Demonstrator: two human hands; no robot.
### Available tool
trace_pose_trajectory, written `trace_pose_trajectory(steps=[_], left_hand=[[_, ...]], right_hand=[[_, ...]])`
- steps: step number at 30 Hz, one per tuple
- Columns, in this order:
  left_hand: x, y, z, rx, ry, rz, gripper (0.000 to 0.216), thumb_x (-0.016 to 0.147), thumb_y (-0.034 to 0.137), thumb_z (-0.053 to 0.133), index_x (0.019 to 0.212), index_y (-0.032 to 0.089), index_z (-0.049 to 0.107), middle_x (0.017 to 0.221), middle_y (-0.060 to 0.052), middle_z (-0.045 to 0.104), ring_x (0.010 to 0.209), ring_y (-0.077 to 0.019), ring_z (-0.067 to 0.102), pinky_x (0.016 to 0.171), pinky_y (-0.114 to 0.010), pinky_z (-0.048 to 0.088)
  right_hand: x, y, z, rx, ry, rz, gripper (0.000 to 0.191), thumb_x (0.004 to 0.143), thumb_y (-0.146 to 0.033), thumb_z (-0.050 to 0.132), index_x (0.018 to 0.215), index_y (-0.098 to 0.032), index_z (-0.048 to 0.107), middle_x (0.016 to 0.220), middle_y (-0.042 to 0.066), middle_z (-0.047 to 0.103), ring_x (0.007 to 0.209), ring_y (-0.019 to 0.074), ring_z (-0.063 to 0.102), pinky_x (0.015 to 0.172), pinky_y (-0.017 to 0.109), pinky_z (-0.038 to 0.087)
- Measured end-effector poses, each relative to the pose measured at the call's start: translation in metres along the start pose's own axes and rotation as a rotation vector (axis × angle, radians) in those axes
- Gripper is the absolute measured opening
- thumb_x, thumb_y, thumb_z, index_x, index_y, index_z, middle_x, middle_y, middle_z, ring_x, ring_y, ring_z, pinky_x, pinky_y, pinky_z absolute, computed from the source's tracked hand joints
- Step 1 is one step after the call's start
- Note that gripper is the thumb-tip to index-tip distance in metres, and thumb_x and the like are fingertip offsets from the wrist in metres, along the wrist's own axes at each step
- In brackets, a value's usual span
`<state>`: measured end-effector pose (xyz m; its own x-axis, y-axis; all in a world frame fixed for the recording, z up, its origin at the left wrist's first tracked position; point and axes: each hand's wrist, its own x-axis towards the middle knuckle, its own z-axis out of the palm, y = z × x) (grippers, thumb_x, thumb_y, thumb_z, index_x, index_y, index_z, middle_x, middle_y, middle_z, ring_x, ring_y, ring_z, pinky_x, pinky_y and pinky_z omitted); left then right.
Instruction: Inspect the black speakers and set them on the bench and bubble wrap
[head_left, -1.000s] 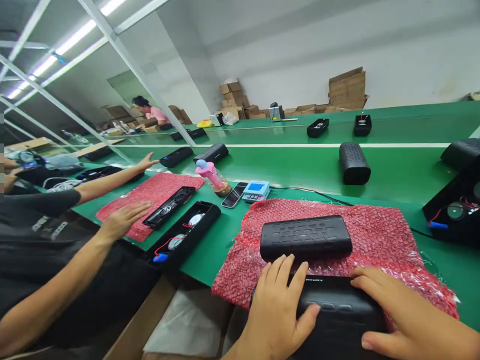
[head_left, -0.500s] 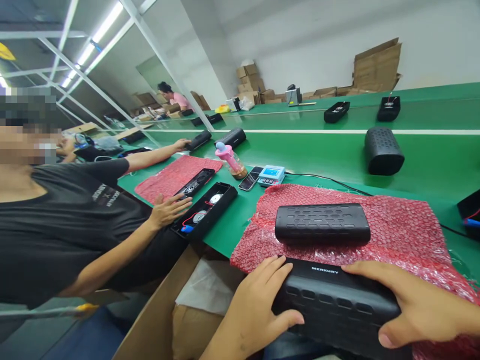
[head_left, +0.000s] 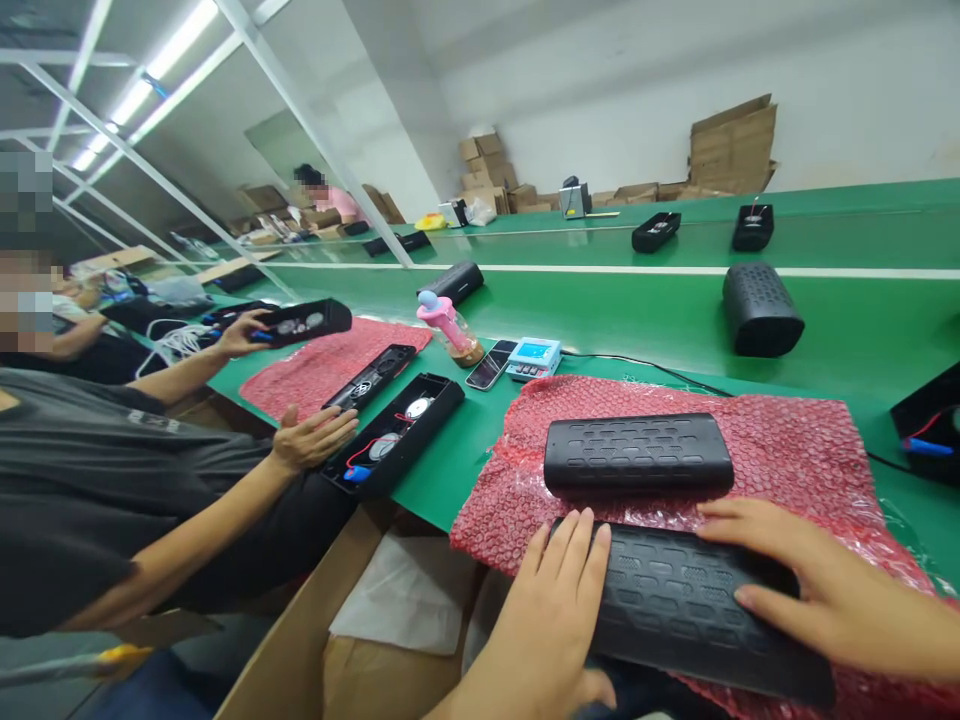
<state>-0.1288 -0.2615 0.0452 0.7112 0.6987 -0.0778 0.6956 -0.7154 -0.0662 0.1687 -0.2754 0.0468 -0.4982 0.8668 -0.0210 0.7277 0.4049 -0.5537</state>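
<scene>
A black speaker (head_left: 690,610) with a patterned grille lies at the near edge of a red bubble-wrap sheet (head_left: 795,440). My left hand (head_left: 551,610) grips its left end, fingers over the top and thumb below. My right hand (head_left: 810,590) is wrapped over its right end from above. A second black speaker (head_left: 637,455) lies flat on the wrap just behind it, untouched.
A co-worker on my left rests a hand (head_left: 311,437) by an open speaker shell (head_left: 397,440) and holds another shell (head_left: 300,322). On the green bench (head_left: 637,320) are a pink bottle (head_left: 448,325), a phone (head_left: 490,363), a blue meter (head_left: 532,357) and further speakers (head_left: 761,308).
The speaker in my hands has rolled so its grille faces up instead of the branded side. The co-worker has lifted a shell off the belt with the far hand.
</scene>
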Motion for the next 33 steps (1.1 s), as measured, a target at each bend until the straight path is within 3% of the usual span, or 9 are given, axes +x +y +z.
trace_pose_trajectory(steps=[3,5,8,12,19,22,25,27,33], left_hand=[[0.007,-0.003,-0.005,-0.067,-0.039,-0.035,0.107,0.059,0.054,0.083,0.143,0.007,0.036,0.145,-0.023,0.040,0.129,-0.0403,0.044,0.103,-0.058,0.044],[0.012,-0.009,-0.008,-0.133,-0.038,-0.031,0.104,0.056,0.049,0.084,0.141,0.008,0.039,0.142,-0.021,0.044,0.127,-0.0391,0.045,0.105,-0.056,0.042],[0.022,-0.021,-0.012,-0.223,-0.023,0.005,0.107,0.045,0.048,0.086,0.137,0.011,0.044,0.135,-0.018,0.051,0.121,-0.0374,0.049,0.105,-0.053,0.041],[0.034,-0.034,-0.020,-0.280,-0.058,0.067,0.110,0.040,0.056,0.086,0.134,0.011,0.047,0.129,-0.017,0.055,0.113,-0.0359,0.054,0.101,-0.051,0.044],[0.036,-0.041,-0.041,-0.349,-0.281,0.075,0.096,0.052,0.056,0.082,0.132,0.013,0.051,0.123,-0.015,0.062,0.106,-0.0337,0.062,0.096,-0.046,0.049],[0.025,-0.032,-0.043,-0.313,-0.204,0.048,0.088,0.061,0.050,0.079,0.135,0.014,0.047,0.135,-0.015,0.054,0.120,-0.0328,0.055,0.104,-0.046,0.044],[0.016,-0.018,-0.034,-0.248,-0.064,0.001,0.108,0.053,0.050,0.086,0.140,0.009,0.038,0.141,-0.020,0.046,0.128,-0.0356,0.045,0.108,-0.050,0.038],[0.015,-0.011,-0.024,-0.227,0.007,-0.041,0.120,0.042,0.050,0.090,0.140,0.007,0.036,0.136,-0.022,0.049,0.123,-0.0377,0.048,0.105,-0.053,0.040],[0.022,-0.018,-0.003,-0.351,0.139,-0.008,0.105,0.046,0.043,0.085,0.136,0.010,0.042,0.133,-0.019,0.050,0.117,-0.0355,0.050,0.102,-0.051,0.043]], right_hand=[[-0.010,-0.028,0.027,-0.453,0.260,-0.309,0.050,0.084,-0.042,0.057,0.130,-0.022,0.055,0.127,0.019,0.059,0.108,0.0360,0.062,0.079,0.051,0.058],[-0.011,-0.039,0.051,-0.635,0.442,-0.282,0.050,0.080,-0.043,0.059,0.126,-0.023,0.057,0.123,0.021,0.060,0.105,0.0419,0.061,0.074,0.057,0.055],[-0.009,-0.043,0.074,-0.736,0.550,-0.177,0.050,0.077,-0.030,0.059,0.127,-0.022,0.053,0.127,0.022,0.057,0.112,0.0437,0.055,0.082,0.058,0.049],[-0.009,-0.042,0.075,-0.786,0.540,-0.245,0.051,0.078,-0.025,0.055,0.129,-0.022,0.050,0.130,0.020,0.054,0.113,0.0411,0.053,0.088,0.055,0.043],[-0.010,-0.038,0.056,-0.677,0.461,-0.291,0.068,0.066,-0.030,0.070,0.131,-0.026,0.050,0.124,0.021,0.056,0.107,0.0393,0.055,0.086,0.052,0.042],[-0.003,-0.027,0.040,-0.536,0.227,-0.306,0.085,0.055,-0.021,0.070,0.136,-0.024,0.046,0.132,0.026,0.048,0.110,0.0426,0.053,0.086,0.057,0.042],[0.005,-0.019,0.023,-0.421,0.077,-0.293,0.092,0.047,-0.012,0.065,0.136,-0.024,0.047,0.138,0.027,0.040,0.117,0.0463,0.048,0.088,0.062,0.041],[0.009,-0.016,0.017,-0.348,0.044,-0.284,0.089,0.048,-0.012,0.063,0.135,-0.025,0.048,0.141,0.025,0.037,0.121,0.0454,0.045,0.091,0.063,0.040],[0.013,-0.010,0.015,-0.323,0.034,-0.361,0.087,0.053,-0.009,0.058,0.137,-0.028,0.045,0.149,0.020,0.029,0.132,0.0426,0.035,0.098,0.064,0.036]])
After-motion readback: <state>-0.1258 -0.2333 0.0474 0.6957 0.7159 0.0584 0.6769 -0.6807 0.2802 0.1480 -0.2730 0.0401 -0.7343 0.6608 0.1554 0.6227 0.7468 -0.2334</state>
